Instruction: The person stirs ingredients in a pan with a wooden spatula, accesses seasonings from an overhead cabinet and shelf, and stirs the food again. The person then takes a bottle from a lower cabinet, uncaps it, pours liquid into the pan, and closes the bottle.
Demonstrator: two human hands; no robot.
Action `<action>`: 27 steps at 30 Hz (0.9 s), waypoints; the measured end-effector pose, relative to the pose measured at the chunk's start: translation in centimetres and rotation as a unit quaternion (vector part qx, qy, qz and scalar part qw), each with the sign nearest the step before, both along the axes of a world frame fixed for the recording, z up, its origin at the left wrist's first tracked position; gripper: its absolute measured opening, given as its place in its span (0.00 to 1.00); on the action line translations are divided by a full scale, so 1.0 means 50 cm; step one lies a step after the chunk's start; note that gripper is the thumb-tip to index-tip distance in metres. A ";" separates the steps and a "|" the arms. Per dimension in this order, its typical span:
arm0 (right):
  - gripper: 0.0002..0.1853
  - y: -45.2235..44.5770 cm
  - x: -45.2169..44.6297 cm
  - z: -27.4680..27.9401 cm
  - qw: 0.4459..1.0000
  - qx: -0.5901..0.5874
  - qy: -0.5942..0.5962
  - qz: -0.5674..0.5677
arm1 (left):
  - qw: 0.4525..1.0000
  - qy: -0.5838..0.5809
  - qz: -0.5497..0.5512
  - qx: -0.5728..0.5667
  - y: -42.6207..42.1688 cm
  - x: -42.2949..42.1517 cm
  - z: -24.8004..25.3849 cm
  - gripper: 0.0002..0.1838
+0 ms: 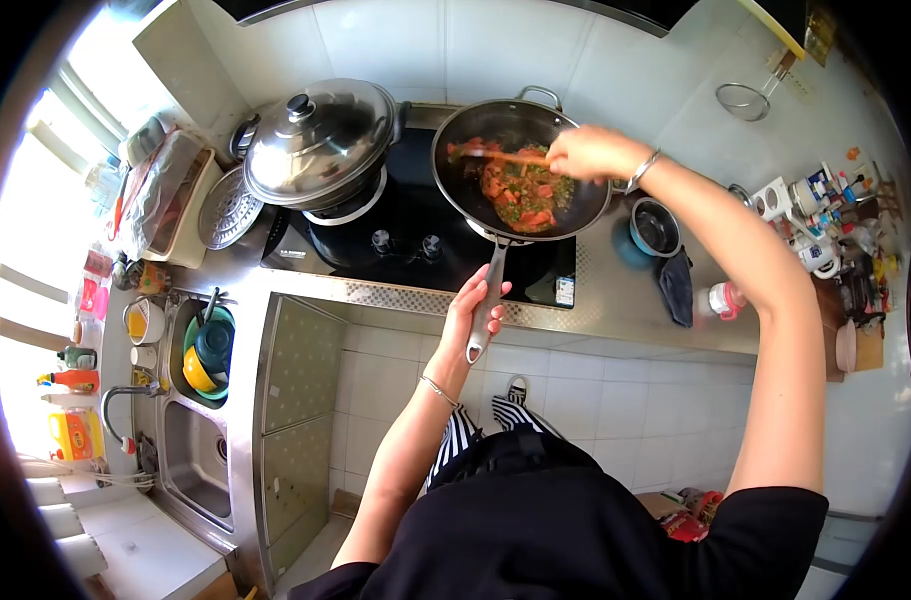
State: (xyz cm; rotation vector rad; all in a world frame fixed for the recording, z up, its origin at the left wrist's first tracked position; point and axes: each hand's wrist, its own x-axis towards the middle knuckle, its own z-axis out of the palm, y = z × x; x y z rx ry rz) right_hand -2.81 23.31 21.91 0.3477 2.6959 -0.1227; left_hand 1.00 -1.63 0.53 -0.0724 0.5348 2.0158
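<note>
My left hand (475,305) is wrapped round the grey handle of a dark wok (454,180), which sits on the right burner of the black stove. My right hand (588,154) grips a brown wooden spatula (511,156) above the wok, its far end reaching into the left side of the pan. Chopped red and green food (524,205), with pieces that look like tomato, lies across the wok's bottom. The spatula's grip end is hidden inside my right fist.
A large lidded steel pot (321,150) stands on the left burner. To the wok's right are a small dark pot (656,228), a dark cloth (676,290) and a clear jar (724,300). A sink (194,455) with stacked bowls is at left. A strainer (744,101) hangs on the wall.
</note>
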 end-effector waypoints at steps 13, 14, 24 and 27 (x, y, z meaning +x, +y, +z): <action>0.08 0.006 0.224 0.072 0.979 0.160 0.044 0.118 | 1.000 -0.006 -0.007 0.006 0.001 -0.001 -0.008 0.24; 0.08 -0.007 0.245 0.103 0.979 0.161 0.043 0.117 | 1.000 -0.004 -0.009 0.003 0.000 -0.002 -0.008 0.24; 0.10 0.066 0.053 0.026 0.990 0.132 0.037 0.038 | 1.000 -0.007 -0.005 0.005 0.000 0.001 -0.003 0.25; 0.11 0.054 -0.019 0.072 0.989 0.145 -0.014 -0.013 | 1.000 -0.010 0.005 0.026 0.002 0.002 -0.010 0.25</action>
